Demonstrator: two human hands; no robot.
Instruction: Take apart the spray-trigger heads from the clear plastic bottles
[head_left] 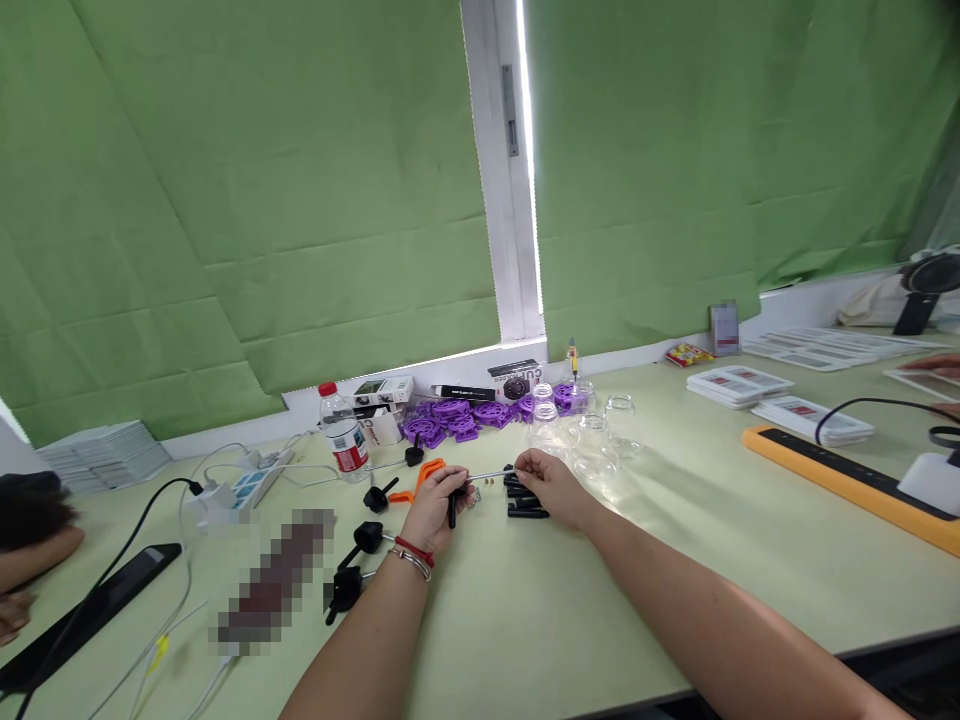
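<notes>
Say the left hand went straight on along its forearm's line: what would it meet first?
Ahead of the left hand, probably the purple parts. The orange piece looks just left of that line, though depth is hard to judge from one view.

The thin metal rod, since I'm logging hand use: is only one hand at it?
No, the metal rod spans from the left hand at one end to the right hand at the other.

Assembly workroom, I judge. Facing green curtains (645, 180): black pieces (528, 512), purple parts (450, 412) at twelve o'clock; card stacks (739, 385) at one.
</notes>
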